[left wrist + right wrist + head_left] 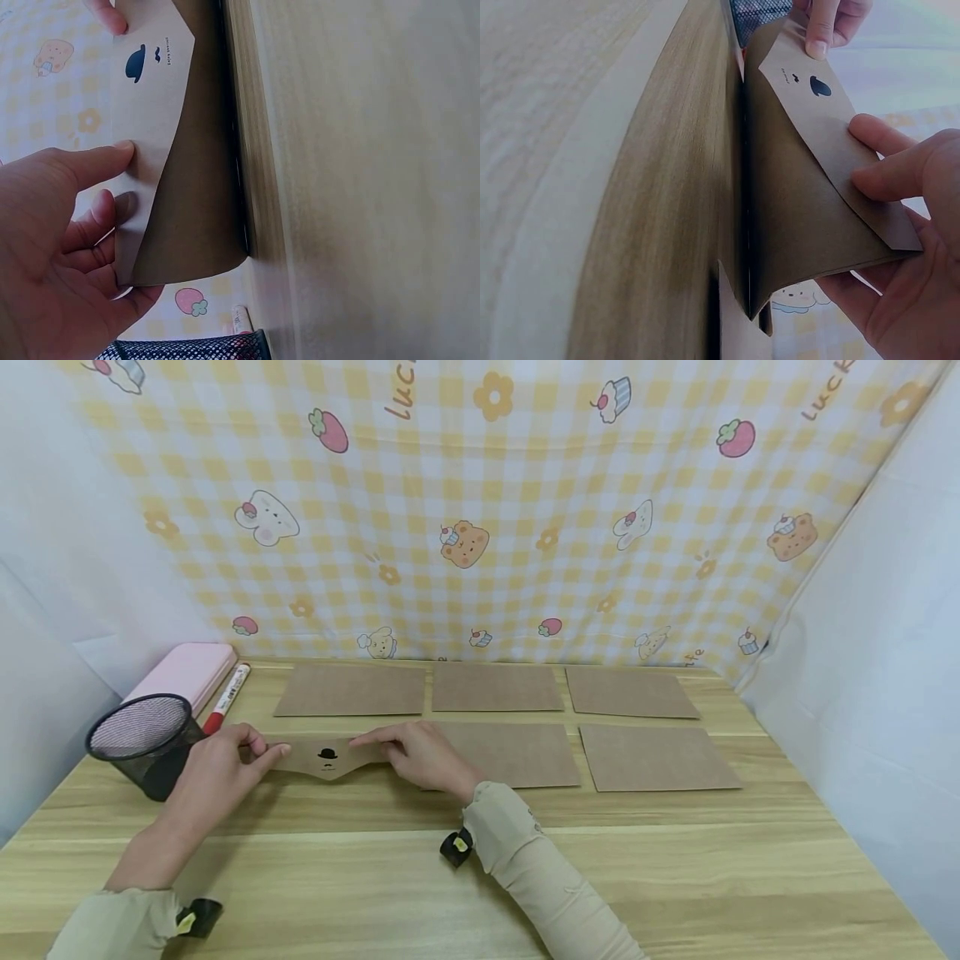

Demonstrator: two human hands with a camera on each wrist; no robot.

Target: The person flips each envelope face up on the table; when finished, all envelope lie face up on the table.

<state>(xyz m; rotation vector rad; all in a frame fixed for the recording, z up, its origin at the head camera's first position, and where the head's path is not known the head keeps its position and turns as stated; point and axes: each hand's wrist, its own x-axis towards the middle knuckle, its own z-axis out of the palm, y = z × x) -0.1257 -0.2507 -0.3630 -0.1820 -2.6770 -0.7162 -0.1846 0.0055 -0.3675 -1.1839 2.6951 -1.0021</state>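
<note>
A brown paper envelope [327, 758], its pointed flap printed with a black bowler hat and moustache, is held between both hands. My left hand [217, 768] pinches its left end; in the left wrist view the thumb presses on the flap and other fingers reach behind. At the other end, my right hand [429, 762] grips the envelope, with thumb and index finger on the flap and more fingers behind, as the right wrist view shows. The envelope body [795, 217] stands tilted up, its lower edge at the wooden table [360, 187].
Behind lie three flat brown envelopes [352, 691] in a row. Two more, one envelope [517, 756] partly behind my right hand and another envelope [660, 760], lie nearer. At left are a black mesh pen holder [142, 735], a red-and-white marker [227, 697] and a pink case [183, 672].
</note>
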